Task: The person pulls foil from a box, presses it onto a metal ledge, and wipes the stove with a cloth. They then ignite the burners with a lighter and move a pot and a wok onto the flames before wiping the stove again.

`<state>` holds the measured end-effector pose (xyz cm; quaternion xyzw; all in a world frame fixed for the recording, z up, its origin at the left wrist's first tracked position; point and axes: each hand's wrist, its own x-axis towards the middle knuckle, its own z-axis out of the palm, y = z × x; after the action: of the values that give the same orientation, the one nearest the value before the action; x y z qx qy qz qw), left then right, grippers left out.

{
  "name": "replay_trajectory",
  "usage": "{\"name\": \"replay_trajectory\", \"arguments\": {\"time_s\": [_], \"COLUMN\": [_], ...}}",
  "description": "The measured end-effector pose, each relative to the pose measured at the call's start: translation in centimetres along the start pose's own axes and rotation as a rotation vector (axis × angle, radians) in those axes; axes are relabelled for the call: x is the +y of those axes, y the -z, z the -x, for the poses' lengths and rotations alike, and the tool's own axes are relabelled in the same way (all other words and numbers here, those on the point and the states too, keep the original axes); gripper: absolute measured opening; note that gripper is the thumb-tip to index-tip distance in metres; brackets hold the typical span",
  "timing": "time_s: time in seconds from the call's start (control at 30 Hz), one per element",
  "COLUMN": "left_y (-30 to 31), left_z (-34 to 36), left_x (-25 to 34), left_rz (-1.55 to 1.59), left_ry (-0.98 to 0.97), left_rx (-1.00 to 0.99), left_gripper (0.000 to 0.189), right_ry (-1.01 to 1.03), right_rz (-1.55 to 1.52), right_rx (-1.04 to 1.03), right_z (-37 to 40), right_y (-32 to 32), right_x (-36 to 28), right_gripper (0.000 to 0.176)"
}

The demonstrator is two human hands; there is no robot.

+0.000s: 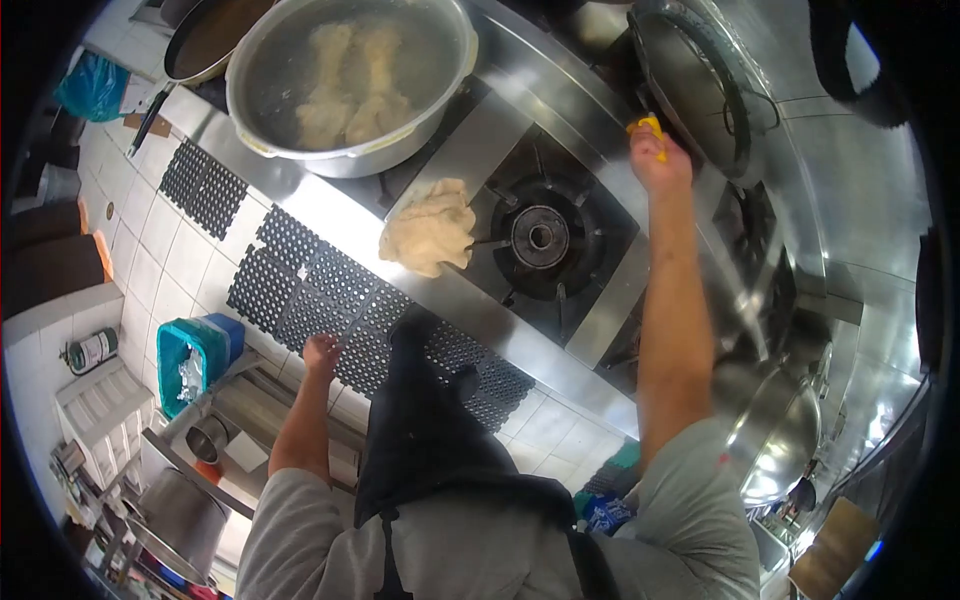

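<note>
My right hand (662, 165) is closed around a yellow sponge (648, 128) at the back of the stove. Close beside it stands a large dark-rimmed pan (700, 95), tilted up on its side. Hanging low over the floor mat, my left hand (321, 355) holds nothing, its fingers loosely curled and apart. A crumpled beige cloth (430, 228) lies on the stove's front edge, left of a bare burner (540, 236). Neither hand touches the cloth.
A big metal pot (440, 125) with pieces of meat in liquid stands at the upper left. Behind it, a frying pan (215, 40) has its handle jutting outward. Black perforated mats (320, 300) cover part of the tiled floor. A teal-lined bin (185, 365) stands left.
</note>
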<state>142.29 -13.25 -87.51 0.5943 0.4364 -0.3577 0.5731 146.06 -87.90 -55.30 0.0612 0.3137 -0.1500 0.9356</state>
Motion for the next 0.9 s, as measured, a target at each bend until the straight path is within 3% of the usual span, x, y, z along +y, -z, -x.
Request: {"name": "replay_trajectory", "arguments": {"time_s": [0.13,0.2,0.33,0.4,0.47,0.5,0.6,0.67,0.87,0.9], "left_y": [2.2,2.2,0.5,1.3,1.0,-1.2,-4.5,-6.9,-12.6,-13.4], "left_z": [2.0,2.6,2.1,2.2,0.7,-0.2,-1.1,-0.1,1.5,2.3], "left_x": [-0.7,-1.8,-4.2,-5.3,-5.8,-6.0,-4.1,-1.6,6.0,7.2], "left_rz": [0.086,0.096,0.183,0.264,0.296,0.319,0.372,0.444,0.459,0.36], "left_ry": [-0.046,-0.035,0.018,-0.048,-0.056,-0.064,0.006,-0.025,-0.143,-0.231], "left_rx": [-0.001,-0.027,-0.022,-0.181,-0.164,-0.169,-0.213,-0.241,-0.254,-0.248], "left_gripper": [0.04,0.039,0.038,0.04,0.041,0.041,0.048,0.046,0.046,0.05], "right_ry": [-0.056,0.134,-0.129,-0.07,0.259,0.218,-0.033,-0.162,-0.161,-0.128], "right_rz": [0.06,0.217,0.091,0.135,0.276,0.266,0.351,0.416,0.5,0.524], "right_rx": [-0.038,0.027,-0.037,-0.104,0.084,0.056,-0.196,-0.244,-0.035,-0.022], "right_z": [0.1,-0.2,-0.8,-0.6,5.8,8.7,15.7,19.1,22.4,22.3], "right_y": [0.4,0.0,1.0,2.7,2.0,2.8,8.5,11.6,14.5,14.1], "right_x": [-0.7,-0.3,-2.1,-1.3,6.7,9.0,15.4,18.1,19.4,19.0], "right_gripper": [0.028,0.026,0.018,0.015,0.022,0.026,0.037,0.043,0.046,0.046]}}
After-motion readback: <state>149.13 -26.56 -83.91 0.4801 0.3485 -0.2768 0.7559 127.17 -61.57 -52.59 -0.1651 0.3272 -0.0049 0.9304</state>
